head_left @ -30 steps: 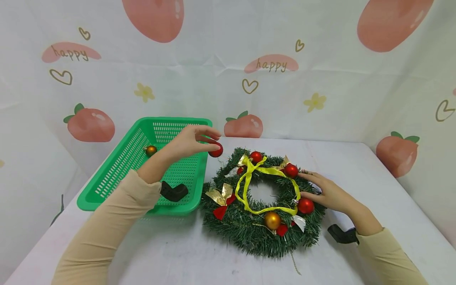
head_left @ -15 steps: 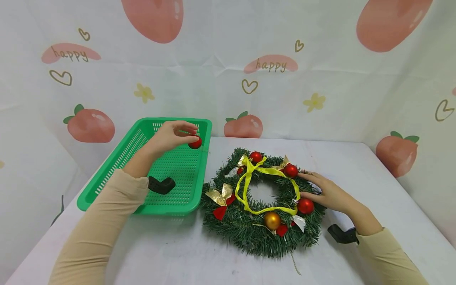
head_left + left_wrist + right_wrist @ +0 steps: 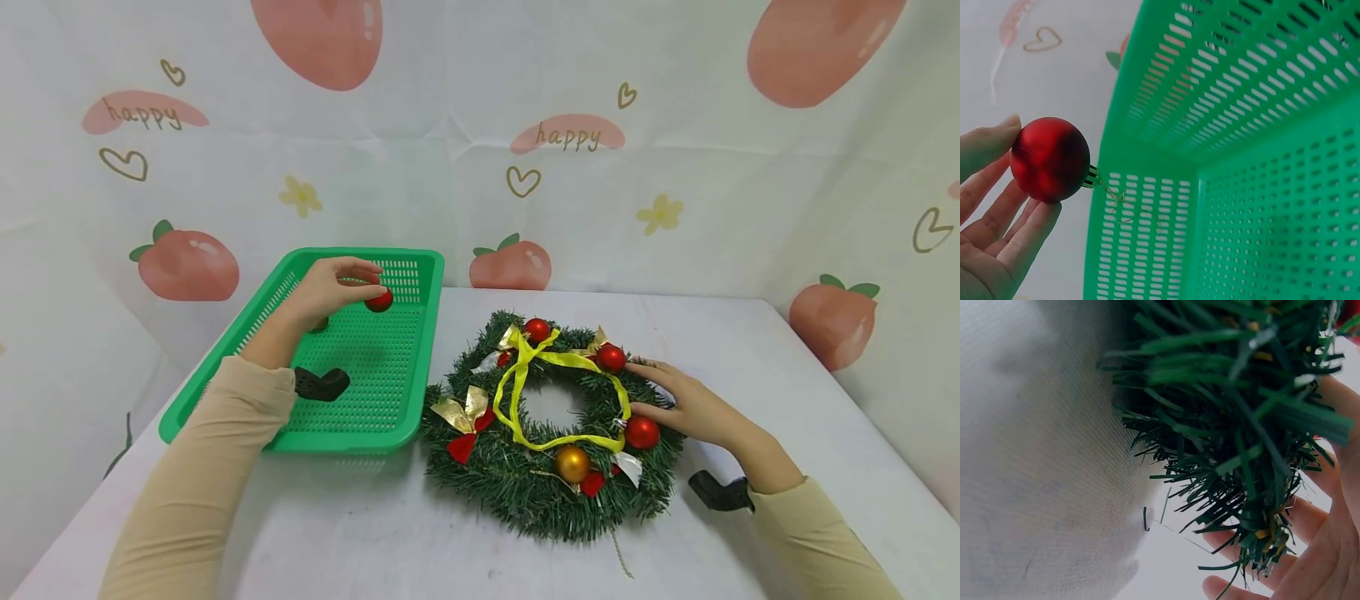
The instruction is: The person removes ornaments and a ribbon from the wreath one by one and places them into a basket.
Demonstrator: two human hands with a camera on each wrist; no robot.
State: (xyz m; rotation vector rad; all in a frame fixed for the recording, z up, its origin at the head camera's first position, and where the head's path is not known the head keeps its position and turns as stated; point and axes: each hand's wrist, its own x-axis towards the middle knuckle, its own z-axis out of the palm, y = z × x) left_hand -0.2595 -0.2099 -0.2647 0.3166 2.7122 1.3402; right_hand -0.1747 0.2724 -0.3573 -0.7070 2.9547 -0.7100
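My left hand (image 3: 322, 292) pinches a red Christmas ball (image 3: 378, 300) between thumb and fingers, above the green plastic basket (image 3: 433, 350). In the left wrist view the ball (image 3: 1050, 159) shows its gold cap and a thin hanging loop, close beside the basket wall (image 3: 1107, 144). The green tinsel wreath (image 3: 502, 479) lies flat on the table to the right. My right hand (image 3: 693, 408) holds its right side, thumb and fingers spread over the strands. In the right wrist view my fingers (image 3: 1307, 522) curve down past the greenery (image 3: 1222, 412), which partly hides them.
On the wreath are a yellow ribbon (image 3: 517, 392), red balls (image 3: 642, 433), a gold ball (image 3: 572, 464) and bows (image 3: 467, 417). Another ball (image 3: 321, 323) in the basket is mostly hidden by my left arm. A printed cloth (image 3: 420, 167) hangs behind the white table (image 3: 390, 533).
My left hand has carried the red ball leftward, from beside the wreath to above the basket. The right hand and the wreath have stayed in place.
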